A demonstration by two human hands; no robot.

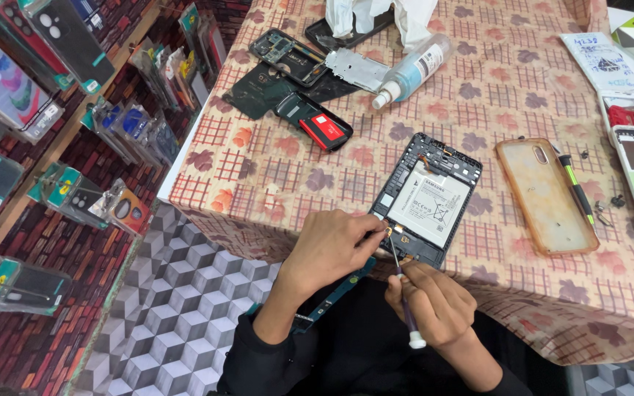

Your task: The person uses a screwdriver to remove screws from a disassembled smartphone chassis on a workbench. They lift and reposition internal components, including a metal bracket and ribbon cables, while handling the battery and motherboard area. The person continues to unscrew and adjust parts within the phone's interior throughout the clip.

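- At the desk's near edge lies one opened tablet (pixel 425 199), battery showing.
- Left hand (pixel 329 249) pinches closed on a small part at its lower corner; right hand (pixel 434 304) is closed around one screwdriver (pixel 403 293).
- Risk: the tip could slip and nick the battery.
- Elsewhere: one amber phone case (pixel 546 195), one spray bottle (pixel 414 70).

Both arms wear plain black long sleeves pushed back from the wrists, leaving the left hand (pixel 329 249) and right hand (pixel 434 304) bare, without rings or watch.
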